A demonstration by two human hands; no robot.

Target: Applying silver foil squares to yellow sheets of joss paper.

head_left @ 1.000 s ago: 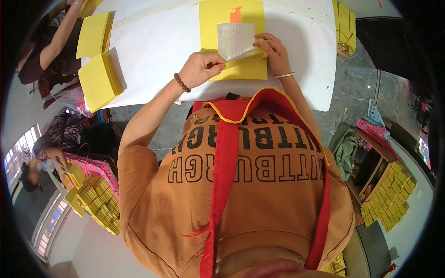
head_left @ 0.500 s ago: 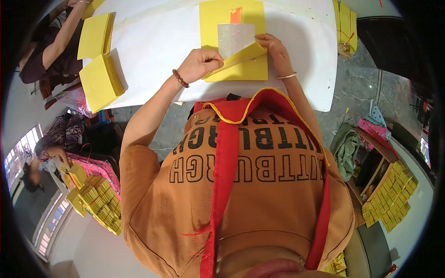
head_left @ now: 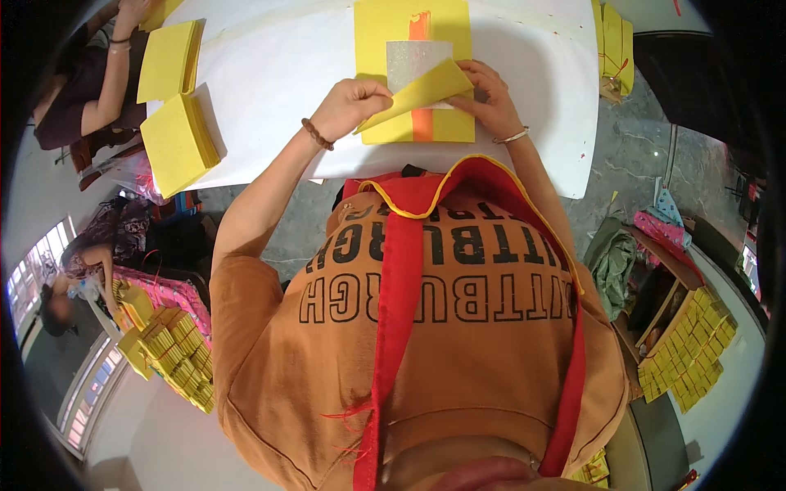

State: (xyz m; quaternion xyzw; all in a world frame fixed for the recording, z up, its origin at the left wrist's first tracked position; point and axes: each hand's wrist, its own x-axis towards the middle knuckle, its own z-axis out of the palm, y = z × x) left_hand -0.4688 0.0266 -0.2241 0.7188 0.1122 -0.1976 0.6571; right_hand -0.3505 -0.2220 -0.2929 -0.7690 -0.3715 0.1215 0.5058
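On the white table lies a yellow paper sheet (head_left: 370, 41) with an orange stripe (head_left: 421, 127) down its middle. Over it is a grey speckled rectangular piece (head_left: 413, 59). A raised yellow paper flap (head_left: 422, 92) slants across the grey piece's near part. My left hand (head_left: 354, 108) pinches the flap's left end between thumb and fingers. At its right end, my right hand (head_left: 490, 100) has the paper between thumb and bent fingers. Whether the grey piece's edge is also in the right hand's grip cannot be told.
Two stacks of yellow paper (head_left: 168, 61) stand at the table's left edge, near another person's arm (head_left: 110, 94). More yellow bundles (head_left: 616, 49) are off the right edge. Tied yellow bundles (head_left: 176, 356) pile up lower left, near a second person, and on a shelf (head_left: 688, 348) lower right.
My right thumb has come in under the flap's right end. The flap's near edge has lifted, so the orange stripe below it now shows. My left hand has moved up slightly.
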